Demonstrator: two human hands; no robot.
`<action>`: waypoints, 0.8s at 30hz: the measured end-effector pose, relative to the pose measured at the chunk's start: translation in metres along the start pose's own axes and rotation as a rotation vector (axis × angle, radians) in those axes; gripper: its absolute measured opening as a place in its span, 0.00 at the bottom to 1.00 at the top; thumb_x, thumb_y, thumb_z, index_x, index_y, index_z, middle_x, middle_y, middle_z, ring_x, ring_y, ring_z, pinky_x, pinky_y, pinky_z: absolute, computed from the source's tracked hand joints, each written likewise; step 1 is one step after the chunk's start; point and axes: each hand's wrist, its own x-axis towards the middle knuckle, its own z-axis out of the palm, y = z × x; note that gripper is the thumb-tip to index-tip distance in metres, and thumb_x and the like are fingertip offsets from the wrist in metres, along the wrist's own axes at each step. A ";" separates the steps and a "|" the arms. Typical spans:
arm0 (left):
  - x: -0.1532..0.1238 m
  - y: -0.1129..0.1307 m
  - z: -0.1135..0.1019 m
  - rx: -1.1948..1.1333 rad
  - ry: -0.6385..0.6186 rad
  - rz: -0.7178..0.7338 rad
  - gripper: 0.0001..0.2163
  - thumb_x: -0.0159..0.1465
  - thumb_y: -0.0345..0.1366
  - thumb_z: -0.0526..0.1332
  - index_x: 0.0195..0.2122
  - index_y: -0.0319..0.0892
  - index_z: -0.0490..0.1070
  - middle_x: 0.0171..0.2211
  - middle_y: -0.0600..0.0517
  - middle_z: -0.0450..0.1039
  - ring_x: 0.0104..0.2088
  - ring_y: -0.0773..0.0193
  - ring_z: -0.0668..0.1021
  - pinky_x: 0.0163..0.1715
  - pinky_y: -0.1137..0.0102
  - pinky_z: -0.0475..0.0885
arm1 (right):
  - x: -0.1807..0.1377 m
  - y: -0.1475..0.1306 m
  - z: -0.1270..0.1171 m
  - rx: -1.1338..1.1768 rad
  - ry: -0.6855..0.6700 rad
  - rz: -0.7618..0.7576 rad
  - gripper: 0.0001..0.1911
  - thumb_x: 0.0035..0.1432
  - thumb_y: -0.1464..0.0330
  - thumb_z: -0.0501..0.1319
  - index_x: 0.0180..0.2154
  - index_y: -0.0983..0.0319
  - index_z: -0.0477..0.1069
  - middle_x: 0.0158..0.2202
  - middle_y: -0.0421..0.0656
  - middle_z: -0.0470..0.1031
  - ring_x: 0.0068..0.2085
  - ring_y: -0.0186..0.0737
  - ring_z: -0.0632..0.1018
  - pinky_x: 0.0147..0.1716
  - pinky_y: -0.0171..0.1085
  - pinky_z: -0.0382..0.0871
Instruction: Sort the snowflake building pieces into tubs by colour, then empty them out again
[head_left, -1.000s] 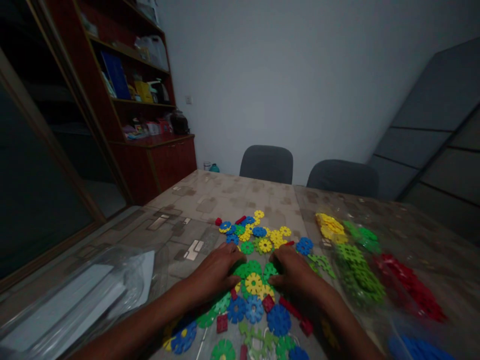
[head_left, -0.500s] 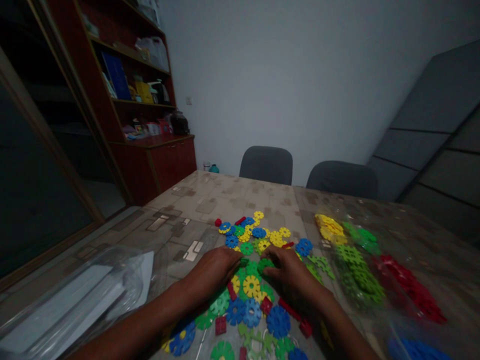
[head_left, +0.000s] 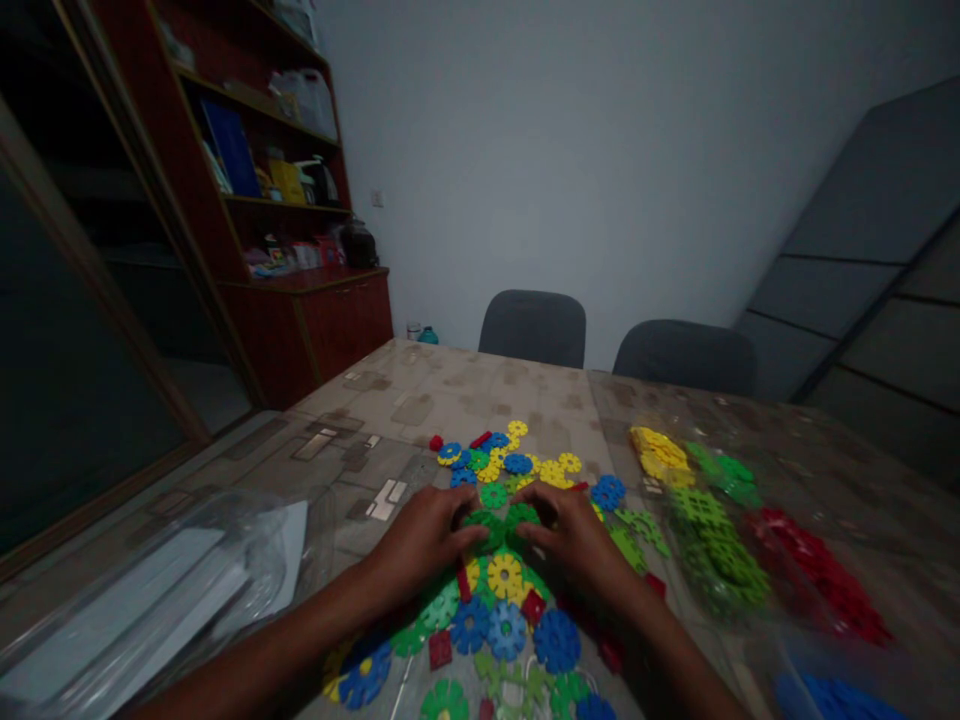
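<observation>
My left hand (head_left: pixel 436 525) is closed on a green notched disc (head_left: pixel 486 528), a flower-shaped plastic building piece. A second green notched disc (head_left: pixel 522 518) is pinched between the thumb and fingers of my right hand (head_left: pixel 556 518). The two discs meet edge to edge between my hands; whether their slots interlock I cannot tell. Just below them lies a yellow notched disc (head_left: pixel 504 575). Blue notched discs (head_left: pixel 507 630) and red blocks (head_left: pixel 440 650) are spread nearer to me, and more yellow discs (head_left: pixel 553 472) lie beyond my fingers.
On the right are clear packs of yellow pieces (head_left: pixel 661 457), light green pieces (head_left: pixel 716 545), red pieces (head_left: pixel 821 575) and blue pieces (head_left: pixel 840 698). A clear plastic package (head_left: pixel 255 540) with white card lies at left. Two grey chairs (head_left: pixel 532 325) stand behind the patterned table (head_left: pixel 420 385).
My hands have come closer together, and the two green discs, apart before, now meet between them. The left hand's disc has turned to show more of its face.
</observation>
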 end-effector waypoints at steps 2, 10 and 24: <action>0.000 0.000 -0.001 -0.088 0.043 -0.023 0.08 0.60 0.39 0.60 0.27 0.42 0.65 0.22 0.59 0.61 0.25 0.64 0.66 0.26 0.71 0.54 | 0.001 -0.002 -0.005 0.020 0.031 0.001 0.10 0.49 0.76 0.61 0.36 0.61 0.73 0.29 0.37 0.71 0.31 0.38 0.70 0.31 0.34 0.60; 0.000 0.001 0.010 -0.582 -0.114 -0.050 0.11 0.59 0.43 0.62 0.31 0.41 0.64 0.23 0.58 0.65 0.23 0.67 0.70 0.24 0.73 0.63 | -0.003 -0.004 0.006 0.157 -0.041 -0.023 0.12 0.49 0.75 0.64 0.38 0.60 0.73 0.28 0.36 0.69 0.30 0.36 0.70 0.29 0.33 0.61; -0.003 0.011 -0.008 -0.526 -0.112 0.079 0.15 0.67 0.46 0.56 0.45 0.40 0.69 0.31 0.50 0.76 0.30 0.62 0.77 0.29 0.71 0.68 | -0.030 -0.051 -0.056 -0.316 0.043 -0.068 0.11 0.57 0.73 0.61 0.44 0.61 0.74 0.41 0.46 0.81 0.42 0.46 0.79 0.43 0.43 0.69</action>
